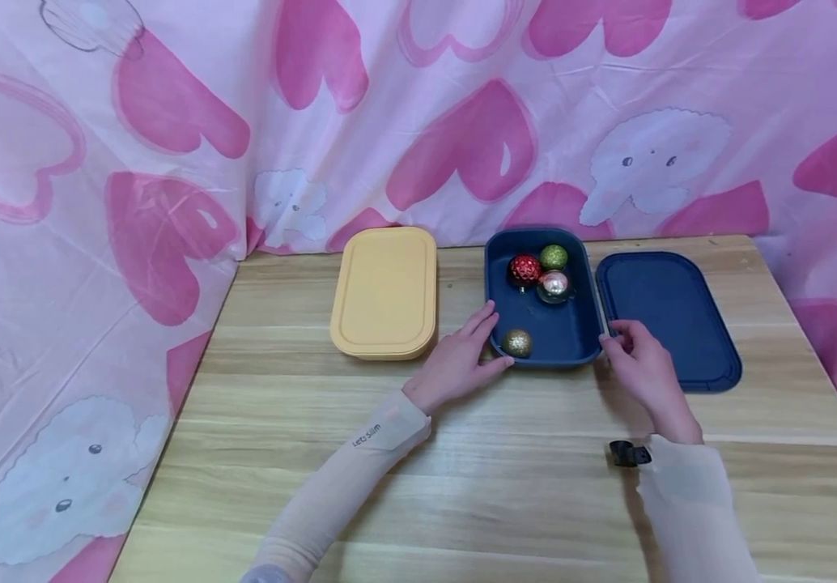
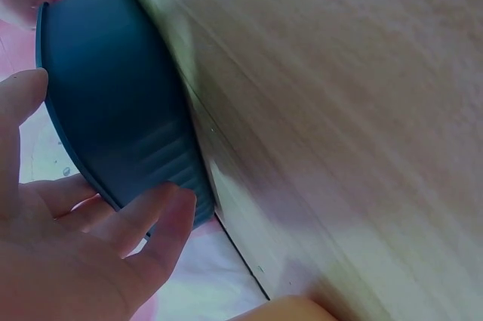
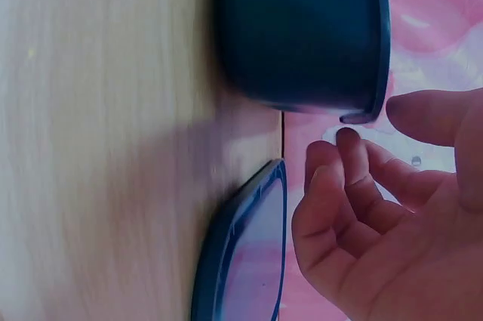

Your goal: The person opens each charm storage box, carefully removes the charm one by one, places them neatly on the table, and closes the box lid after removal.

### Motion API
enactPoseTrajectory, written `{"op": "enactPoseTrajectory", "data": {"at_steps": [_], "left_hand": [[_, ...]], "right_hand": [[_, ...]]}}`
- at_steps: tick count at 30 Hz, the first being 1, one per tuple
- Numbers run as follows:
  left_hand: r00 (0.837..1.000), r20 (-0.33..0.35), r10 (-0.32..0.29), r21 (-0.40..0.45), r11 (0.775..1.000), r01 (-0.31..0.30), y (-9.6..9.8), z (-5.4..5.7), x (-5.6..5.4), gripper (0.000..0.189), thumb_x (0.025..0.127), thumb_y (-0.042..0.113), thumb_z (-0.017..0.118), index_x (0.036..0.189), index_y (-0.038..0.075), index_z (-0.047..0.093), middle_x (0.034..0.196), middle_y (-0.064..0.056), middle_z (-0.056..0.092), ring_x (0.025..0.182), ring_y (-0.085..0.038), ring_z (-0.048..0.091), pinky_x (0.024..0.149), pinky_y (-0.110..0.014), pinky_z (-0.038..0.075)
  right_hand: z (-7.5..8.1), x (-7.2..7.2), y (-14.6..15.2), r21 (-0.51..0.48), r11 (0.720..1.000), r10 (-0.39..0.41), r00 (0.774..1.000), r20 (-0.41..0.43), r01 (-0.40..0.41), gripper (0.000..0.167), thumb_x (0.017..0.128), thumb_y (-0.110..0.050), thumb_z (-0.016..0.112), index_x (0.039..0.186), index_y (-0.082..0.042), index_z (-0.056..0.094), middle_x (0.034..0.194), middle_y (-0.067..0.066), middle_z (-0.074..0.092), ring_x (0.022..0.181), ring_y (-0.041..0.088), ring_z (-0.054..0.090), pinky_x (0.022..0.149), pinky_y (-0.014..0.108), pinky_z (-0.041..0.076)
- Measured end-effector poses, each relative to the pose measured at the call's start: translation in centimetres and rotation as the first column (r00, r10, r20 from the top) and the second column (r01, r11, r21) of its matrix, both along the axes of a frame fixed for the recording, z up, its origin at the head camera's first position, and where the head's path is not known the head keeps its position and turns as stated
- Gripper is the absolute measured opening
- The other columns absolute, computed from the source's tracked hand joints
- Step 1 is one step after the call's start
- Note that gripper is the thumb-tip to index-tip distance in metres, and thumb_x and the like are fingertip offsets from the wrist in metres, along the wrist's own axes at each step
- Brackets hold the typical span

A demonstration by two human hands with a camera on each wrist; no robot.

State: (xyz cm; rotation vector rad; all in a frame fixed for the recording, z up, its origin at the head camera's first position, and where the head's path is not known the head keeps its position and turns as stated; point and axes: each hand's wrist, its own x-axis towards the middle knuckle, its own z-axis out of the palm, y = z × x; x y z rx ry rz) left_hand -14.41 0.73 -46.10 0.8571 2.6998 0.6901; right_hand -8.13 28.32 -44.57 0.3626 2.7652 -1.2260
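Sleeves (image 1: pixel 346 478); left hand (image 1: pixel 456 362) spread against the navy box's (image 1: pixel 553 336) eight o'clock corner, right hand (image 1: pixel 643 364) parted at four, contact unclear. Probably light, stiff: grip three-and-nine rims.

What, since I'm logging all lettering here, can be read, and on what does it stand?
"Let's Slim", in small dark print, slanted, on the left sleeve.
That is the only text I can make out: I see no lettering on the blue box, blue lid, yellow box, right sleeve or curtain.
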Motion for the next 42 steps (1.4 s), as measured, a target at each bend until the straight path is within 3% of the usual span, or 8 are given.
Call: {"op": "enactPoseTrajectory", "data": {"at_steps": [7, 19, 28, 32, 36, 39, 42], "left_hand": [[1.0, 0.001, -0.004, -0.005, 1.0, 0.004, 0.2, 0.1, 0.0, 0.077, 0.093, 0.057, 0.051, 0.153, 0.015, 0.028, 0.164, 0.006, 0.012, 0.145, -0.016, 0.031, 0.113, -0.034, 0.038], [1.0, 0.008, 0.009, -0.005, 1.0, -0.009, 0.1, 0.1, 0.1, 0.077, 0.093, 0.058, 0.051, 0.153, 0.015, 0.028, 0.164, 0.007, 0.012, 0.145, -0.017, 0.032, 0.113, -0.037, 0.039], [1.0, 0.007, 0.004, 0.013, 1.0, -0.004, 0.0, 0.0, 0.0, 0.074, 0.093, 0.056, 0.052, 0.152, 0.015, 0.032, 0.164, 0.006, 0.012, 0.143, -0.017, 0.034, 0.112, -0.035, 0.04], [1.0, 0.029, 0.007, 0.068, 0.998, -0.009, -0.3, 0.2, -0.1, 0.067, 0.094, 0.049, 0.055, 0.148, 0.012, 0.039, 0.162, 0.003, 0.02, 0.143, -0.017, 0.035, 0.113, -0.034, 0.038], [0.999, 0.035, 0.023, 0.159, 0.987, -0.029, -1.1, 1.1, 0.0, 0.056, 0.096, 0.042, 0.055, 0.142, 0.01, 0.048, 0.154, -0.002, 0.039, 0.141, -0.016, 0.039, 0.115, -0.033, 0.036], [0.998, 0.002, 0.063, 0.242, 0.968, -0.061, -2.1, 2.1, 0.1, 0.047, 0.096, 0.034, 0.058, 0.135, 0.009, 0.055, 0.14, -0.005, 0.055, 0.128, -0.018, 0.052, 0.109, -0.034, 0.042], [0.986, -0.047, 0.159, 0.34, 0.931, -0.134, -3.6, 2.9, 0.2, 0.035, 0.094, 0.025, 0.062, 0.124, 0.007, 0.063, 0.121, -0.006, 0.065, 0.11, -0.021, 0.059, 0.096, -0.036, 0.049]], "right_hand": [[-0.5, -0.2, -0.3, 0.029, 0.999, 0.031, 1.0, -0.006, -0.03, 0.053, 0.103, -0.036, 0.04, 0.138, 0.004, 0.042, 0.096, 0.016, 0.058, 0.08, 0.025, 0.051, 0.061, 0.027, 0.042], [-0.6, -0.4, -0.7, -0.03, 1.0, -0.005, 1.0, -0.003, 0.004, 0.052, 0.103, -0.031, 0.043, 0.139, 0.006, 0.041, 0.095, 0.019, 0.063, 0.083, 0.024, 0.057, 0.064, 0.022, 0.044], [-0.7, -0.4, -0.9, -0.09, 0.996, -0.032, 0.999, -0.032, 0.029, 0.05, 0.102, -0.028, 0.046, 0.137, 0.007, 0.043, 0.084, 0.014, 0.065, 0.068, 0.013, 0.064, 0.062, 0.016, 0.046], [-0.7, -0.4, -1.0, -0.119, 0.992, -0.036, 0.999, -0.03, 0.032, 0.05, 0.102, -0.027, 0.046, 0.138, 0.009, 0.041, 0.081, 0.009, 0.065, 0.064, 0.008, 0.063, 0.063, 0.013, 0.047], [-0.7, -0.4, -1.0, -0.158, 0.987, -0.04, 0.999, -0.03, 0.035, 0.051, 0.102, -0.026, 0.047, 0.138, 0.009, 0.04, 0.078, 0.004, 0.064, 0.063, 0.006, 0.062, 0.063, 0.013, 0.049], [-0.8, -0.4, -0.9, -0.172, 0.984, -0.043, 0.999, -0.031, 0.037, 0.051, 0.102, -0.026, 0.047, 0.138, 0.009, 0.04, 0.076, 0.002, 0.063, 0.063, 0.005, 0.061, 0.062, 0.014, 0.05], [-0.8, -0.4, -0.9, -0.181, 0.983, -0.045, 0.999, -0.031, 0.038, 0.051, 0.102, -0.026, 0.047, 0.139, 0.01, 0.039, 0.075, 0.001, 0.062, 0.063, 0.004, 0.061, 0.063, 0.014, 0.051]]}}
